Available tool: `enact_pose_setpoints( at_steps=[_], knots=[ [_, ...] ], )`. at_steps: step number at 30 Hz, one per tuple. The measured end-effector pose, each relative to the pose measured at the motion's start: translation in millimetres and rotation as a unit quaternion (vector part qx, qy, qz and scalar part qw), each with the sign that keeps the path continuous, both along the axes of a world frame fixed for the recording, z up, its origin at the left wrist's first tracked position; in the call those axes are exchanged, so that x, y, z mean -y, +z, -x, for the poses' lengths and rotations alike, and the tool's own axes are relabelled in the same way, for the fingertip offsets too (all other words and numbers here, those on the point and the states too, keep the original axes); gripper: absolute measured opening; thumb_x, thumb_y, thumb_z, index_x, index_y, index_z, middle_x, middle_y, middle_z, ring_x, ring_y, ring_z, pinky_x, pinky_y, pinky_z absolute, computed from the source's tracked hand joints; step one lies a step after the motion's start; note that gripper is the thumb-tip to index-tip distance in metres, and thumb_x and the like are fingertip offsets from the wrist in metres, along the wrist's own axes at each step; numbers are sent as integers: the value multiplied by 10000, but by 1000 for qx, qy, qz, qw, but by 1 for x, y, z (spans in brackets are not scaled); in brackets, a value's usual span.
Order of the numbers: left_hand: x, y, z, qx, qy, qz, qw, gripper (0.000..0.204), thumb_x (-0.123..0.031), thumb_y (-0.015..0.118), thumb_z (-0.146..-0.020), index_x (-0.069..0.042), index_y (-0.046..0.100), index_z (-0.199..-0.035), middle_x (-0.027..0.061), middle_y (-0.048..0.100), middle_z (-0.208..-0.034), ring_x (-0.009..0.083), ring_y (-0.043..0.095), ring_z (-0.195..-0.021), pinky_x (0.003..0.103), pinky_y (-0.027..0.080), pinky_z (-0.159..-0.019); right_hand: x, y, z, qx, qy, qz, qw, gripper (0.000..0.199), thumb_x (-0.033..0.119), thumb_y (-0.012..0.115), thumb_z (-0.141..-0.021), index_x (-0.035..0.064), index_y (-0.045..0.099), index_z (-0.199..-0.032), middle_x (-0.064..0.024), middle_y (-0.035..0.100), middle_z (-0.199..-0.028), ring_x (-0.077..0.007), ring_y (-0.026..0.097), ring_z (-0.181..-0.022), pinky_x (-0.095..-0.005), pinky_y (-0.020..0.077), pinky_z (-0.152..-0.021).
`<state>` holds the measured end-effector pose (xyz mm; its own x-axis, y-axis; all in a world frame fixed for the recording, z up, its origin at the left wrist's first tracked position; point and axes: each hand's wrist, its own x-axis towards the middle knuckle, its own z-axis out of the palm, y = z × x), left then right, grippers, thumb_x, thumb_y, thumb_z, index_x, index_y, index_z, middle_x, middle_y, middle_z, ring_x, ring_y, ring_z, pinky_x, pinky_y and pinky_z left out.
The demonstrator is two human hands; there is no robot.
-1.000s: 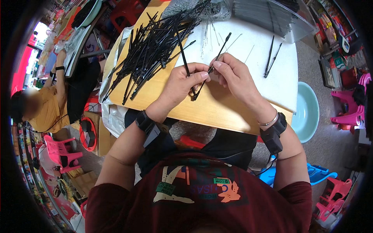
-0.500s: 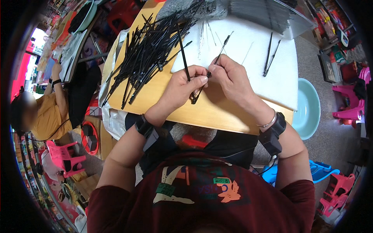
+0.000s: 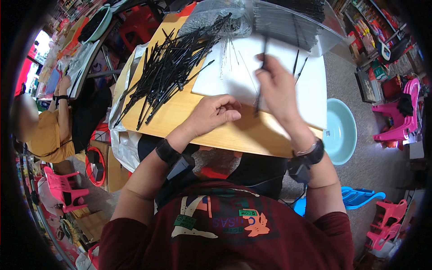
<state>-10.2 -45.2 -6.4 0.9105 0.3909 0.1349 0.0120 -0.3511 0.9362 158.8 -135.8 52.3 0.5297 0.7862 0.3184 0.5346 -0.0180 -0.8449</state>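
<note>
My right hand (image 3: 278, 83), blurred by motion, is closed on a thin black rod (image 3: 257, 104) over the white foam sheet (image 3: 213, 85). The rod sticks out above and below the fingers. My left hand (image 3: 215, 112) is to the left, just off the table's front part, its fingers loosely curled with nothing visible in them. Two thin black rods (image 3: 300, 71) lie apart on the foam's right side, beside my right hand. Several fine wire-like pins (image 3: 236, 54) lie on the foam. A heap of black rods (image 3: 173, 67) lies to the left on the wooden table (image 3: 211, 132).
Behind the foam are a clear bag (image 3: 216, 20) of fine pins and a clear plastic box (image 3: 330, 38) with dark contents. A pale blue basin (image 3: 339, 135) is beyond the table's right edge. At far left, another person (image 3: 49, 130) sits at another table. Pink chairs (image 3: 400, 110) stand at right.
My hands have parted. The right hand has moved up and forward with the black rod, while the left has let go of it. The view has shifted slightly.
</note>
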Motion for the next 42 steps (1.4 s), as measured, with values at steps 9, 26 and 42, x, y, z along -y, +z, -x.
enact_pose_setpoints(
  at_steps=[9, 26, 42],
  knots=[
    [2, 8, -3, -53, 46, 40, 997, 151, -129, 619, -868, -5, 624, -953, -37, 563, -770, 27, 471, -695, 182, 407, -622, 11, -38, -99, 310, -207, 132, 918, 286, 231, 569, -848, -49, 594, -901, -246, 620, -732, -388, 626, -749, -455, 483, -704],
    [5, 5, 1, -60, 57, 6, 997, 131, -126, 609, -873, -9, 621, -929, -31, 552, -749, 37, 464, -683, 197, 401, -622, -48, -31, 0, 148, 23, 232, 961, 274, 216, 524, -775, -15, 671, -761, -248, 632, -751, -393, 631, -746, -433, 501, -698],
    [-2, 2, -4, -71, 62, 101, 990, 146, -122, 609, -890, 4, 614, -963, -51, 570, -794, -1, 471, -701, 159, 405, -642, -53, -60, 12, 224, 3, 84, 971, 204, 210, 559, -829, 30, 614, -751, -173, 615, -632, -351, 618, -607, -418, 488, -572]
  ],
)
